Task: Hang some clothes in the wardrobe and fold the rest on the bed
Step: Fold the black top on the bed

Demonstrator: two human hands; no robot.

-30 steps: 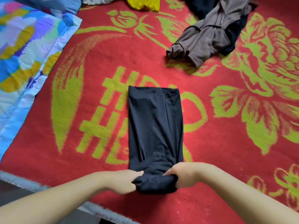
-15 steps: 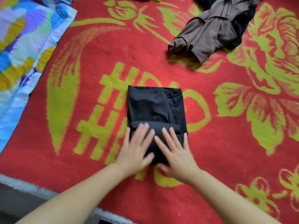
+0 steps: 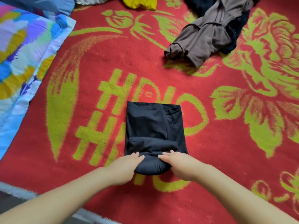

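A black garment (image 3: 152, 126), folded into a short rectangle, lies in the middle of the red and green bed cover (image 3: 210, 143). Its near end is doubled over into a thick roll. My left hand (image 3: 126, 167) grips the left side of that roll, fingers tucked under the fabric. My right hand (image 3: 179, 165) grips the right side the same way. A brown garment (image 3: 203, 39) lies crumpled at the back right, over a dark one (image 3: 236, 29).
A colourful quilt (image 3: 24, 54) covers the left side of the bed. A yellow cloth (image 3: 140, 3) and a grey one (image 3: 90, 0) lie at the far edge. The bed's near edge (image 3: 19, 189) runs along the lower left.
My hands pressed flat on the folded garment half a second ago; now they have drawn back to its near end and grip the rolled fold. The camera has moved closer.
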